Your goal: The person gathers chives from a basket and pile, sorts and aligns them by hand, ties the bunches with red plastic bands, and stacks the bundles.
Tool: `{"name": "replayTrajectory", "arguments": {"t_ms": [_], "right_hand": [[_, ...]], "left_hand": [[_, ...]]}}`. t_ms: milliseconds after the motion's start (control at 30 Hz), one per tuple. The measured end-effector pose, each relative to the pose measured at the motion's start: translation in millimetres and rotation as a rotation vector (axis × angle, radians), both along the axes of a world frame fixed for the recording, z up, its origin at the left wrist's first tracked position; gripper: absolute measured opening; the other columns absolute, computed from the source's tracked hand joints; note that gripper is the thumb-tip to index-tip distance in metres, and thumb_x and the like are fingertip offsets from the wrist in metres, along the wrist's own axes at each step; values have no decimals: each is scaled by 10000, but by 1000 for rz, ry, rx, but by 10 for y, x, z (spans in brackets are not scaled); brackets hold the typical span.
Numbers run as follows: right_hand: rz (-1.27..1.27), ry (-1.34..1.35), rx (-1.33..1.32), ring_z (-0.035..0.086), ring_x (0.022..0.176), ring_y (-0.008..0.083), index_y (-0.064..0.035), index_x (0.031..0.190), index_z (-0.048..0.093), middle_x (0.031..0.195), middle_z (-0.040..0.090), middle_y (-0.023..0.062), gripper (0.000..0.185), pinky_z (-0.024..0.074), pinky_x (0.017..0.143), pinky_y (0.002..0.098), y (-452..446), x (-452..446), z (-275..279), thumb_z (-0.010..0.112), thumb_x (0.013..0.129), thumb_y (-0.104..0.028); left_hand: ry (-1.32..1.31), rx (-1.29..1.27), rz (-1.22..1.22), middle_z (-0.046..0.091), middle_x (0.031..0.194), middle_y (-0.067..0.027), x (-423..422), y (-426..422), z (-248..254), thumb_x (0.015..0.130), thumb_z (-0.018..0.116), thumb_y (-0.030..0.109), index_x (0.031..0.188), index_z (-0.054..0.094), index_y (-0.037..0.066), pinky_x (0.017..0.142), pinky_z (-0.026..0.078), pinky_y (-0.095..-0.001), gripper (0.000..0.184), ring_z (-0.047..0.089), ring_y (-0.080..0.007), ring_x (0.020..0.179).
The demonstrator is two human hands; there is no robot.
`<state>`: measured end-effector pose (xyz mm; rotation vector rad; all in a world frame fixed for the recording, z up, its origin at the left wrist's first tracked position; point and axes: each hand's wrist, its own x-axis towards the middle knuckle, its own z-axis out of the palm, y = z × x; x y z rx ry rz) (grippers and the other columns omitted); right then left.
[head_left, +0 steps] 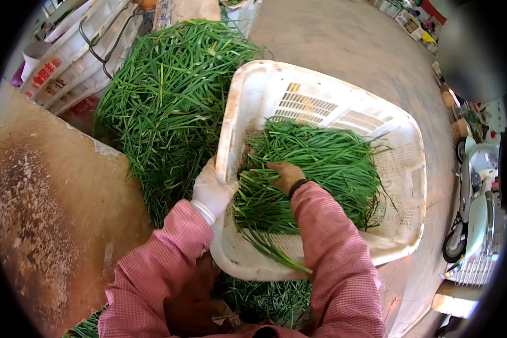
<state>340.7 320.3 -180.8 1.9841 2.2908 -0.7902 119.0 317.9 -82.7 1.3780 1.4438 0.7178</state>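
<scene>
Gripped at its left rim by the left hand (213,188), the white basket (226,129) is presumably steadied, while the greens (338,163) inside are reached by the right hand (285,177), whose partly hidden grip cannot be told.

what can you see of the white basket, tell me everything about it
The white basket looks like plastic: roughly rectangular, with rounded corners, a thick rim, slotted walls and brownish stains. Its open top faces the camera; its support is hidden. It stands to the right of the big heap of greens in the picture. Long green stalks fill much of it, some reaching its near rim. The gloved left hand grips its left rim.
</scene>
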Motion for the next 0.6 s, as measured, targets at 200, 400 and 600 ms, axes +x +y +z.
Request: {"name": "replayTrajectory", "arguments": {"t_ms": [200, 400, 600], "right_hand": [[194, -249, 30, 444, 1094, 293, -77, 1301, 254, 1168, 493, 120, 909, 363, 917, 364, 332, -402, -917, 724, 589, -393], [282, -344, -396, 488, 1015, 280, -64, 1261, 312, 1078, 517, 132, 815, 413, 855, 371, 78, -694, -724, 700, 629, -401], [104, 41, -292, 484, 1031, 323, -52, 1273, 330, 1107, 514, 181, 824, 395, 885, 361, 14, -367, -698, 712, 616, -369]], "left_hand": [[-20, 129, -56, 531, 989, -167, -50, 5, -53, 611, 634, 36, 1156, 405, -8, 820, 420, -315, 593, 537, -272, 894], [-268, 41, -38, 491, 1040, -122, -51, -7, -156, 615, 599, -40, 1185, 372, -12, 836, 397, -299, 614, 496, -213, 926], [-200, 120, -67, 479, 1034, -135, -55, 0, -131, 620, 581, -46, 1182, 370, -14, 840, 394, -306, 601, 491, -219, 939]]}}
